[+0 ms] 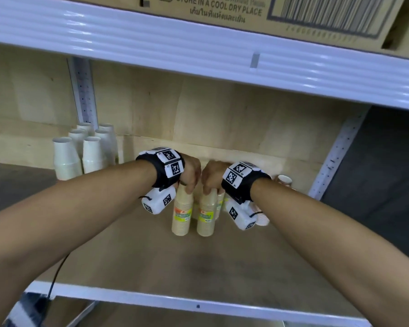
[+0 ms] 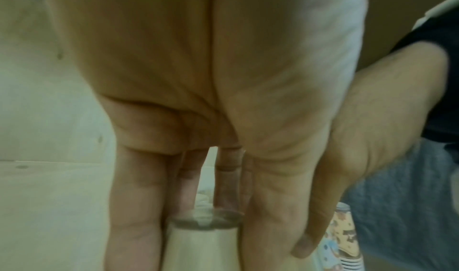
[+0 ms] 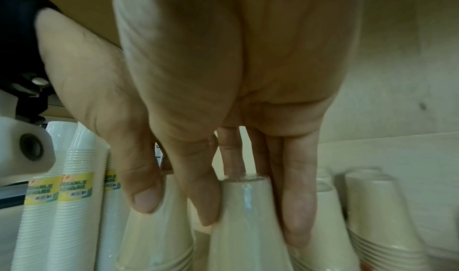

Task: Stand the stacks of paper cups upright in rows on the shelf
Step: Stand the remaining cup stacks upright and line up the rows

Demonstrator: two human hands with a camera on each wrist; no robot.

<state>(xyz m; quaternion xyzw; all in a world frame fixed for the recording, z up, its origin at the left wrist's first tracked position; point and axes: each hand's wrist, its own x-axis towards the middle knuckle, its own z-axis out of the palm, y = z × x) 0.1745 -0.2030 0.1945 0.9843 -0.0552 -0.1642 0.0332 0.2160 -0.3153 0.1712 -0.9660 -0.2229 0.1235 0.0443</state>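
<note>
Two tall beige paper-cup stacks with yellow-green labels stand upright side by side mid-shelf. My left hand (image 1: 189, 188) grips the top of the left stack (image 1: 180, 220) from above; in the left wrist view its fingers and thumb (image 2: 304, 245) close round that stack's top (image 2: 198, 255). My right hand (image 1: 211, 190) grips the top of the right stack (image 1: 206, 220), thumb (image 3: 206, 206) on one side and fingers on the other of its top (image 3: 248, 236). The two hands nearly touch. More beige stacks (image 1: 220, 204) stand behind, mostly hidden.
Several white cup stacks (image 1: 80, 154) stand in rows at the back left, near an upright post (image 1: 84, 95). Patterned cups (image 1: 262, 217) sit behind my right wrist. The wooden shelf board (image 1: 175, 267) is bare in front. The upper shelf's edge (image 1: 198, 57) hangs close overhead.
</note>
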